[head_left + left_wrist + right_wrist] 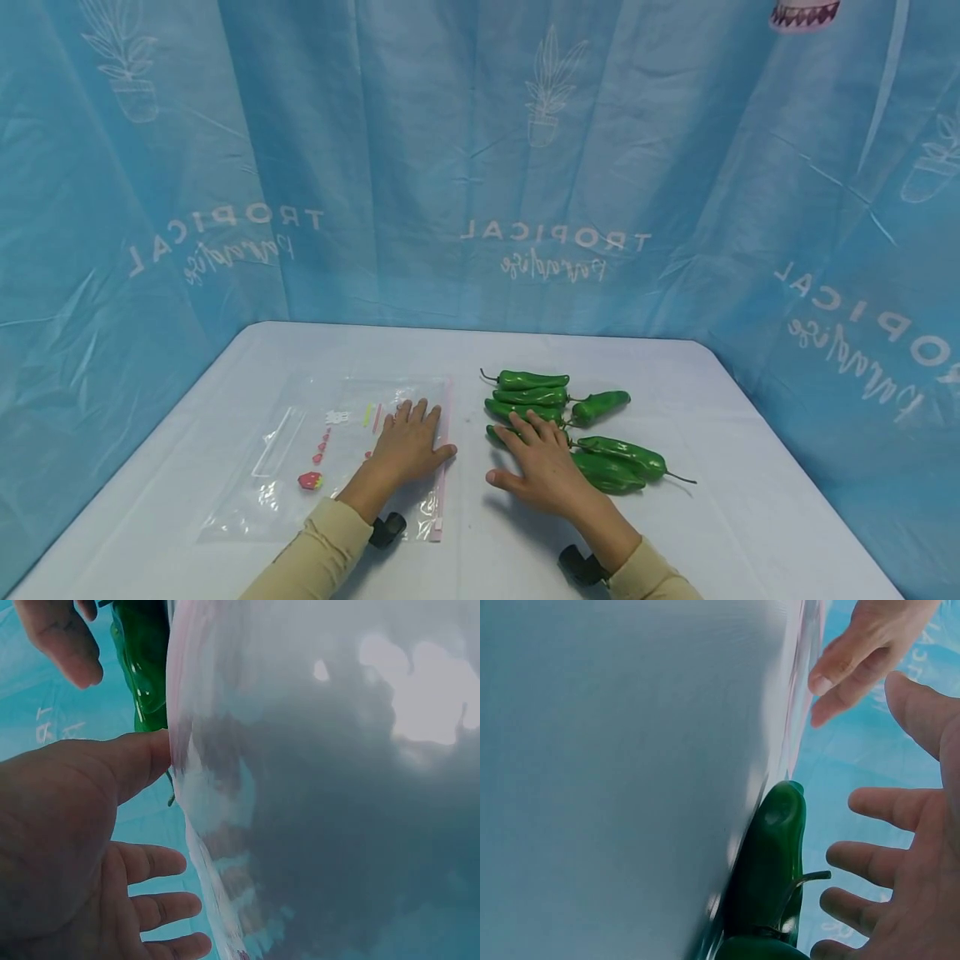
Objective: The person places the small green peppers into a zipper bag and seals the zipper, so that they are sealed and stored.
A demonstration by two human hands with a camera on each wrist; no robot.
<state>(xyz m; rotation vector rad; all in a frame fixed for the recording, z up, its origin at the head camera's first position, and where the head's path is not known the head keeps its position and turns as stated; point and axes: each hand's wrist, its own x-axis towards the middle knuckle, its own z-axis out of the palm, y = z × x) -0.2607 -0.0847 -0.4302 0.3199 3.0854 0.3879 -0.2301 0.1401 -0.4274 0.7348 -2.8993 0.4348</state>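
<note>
A clear zip bag (pixel 285 517) with pink and red prints and a pink zip edge lies flat on the left half of the table. Over its right side is my left hand (pixel 408 450), fingers spread and straight; in the left wrist view the thumb is close to the bag's edge. Several green peppers (pixel 603 406) lie in a loose group right of the bag. My right hand (pixel 546 471), fingers spread, is over the near left peppers and hides part of them. In the right wrist view its fingers are apart from a green pepper (pixel 769 855), with nothing gripped.
A white cloth covers the table (pixel 750 517). Blue printed curtains (pixel 420 167) stand behind it and along both sides. Each wrist wears a small black camera, such as the one on the right wrist (pixel 581 567).
</note>
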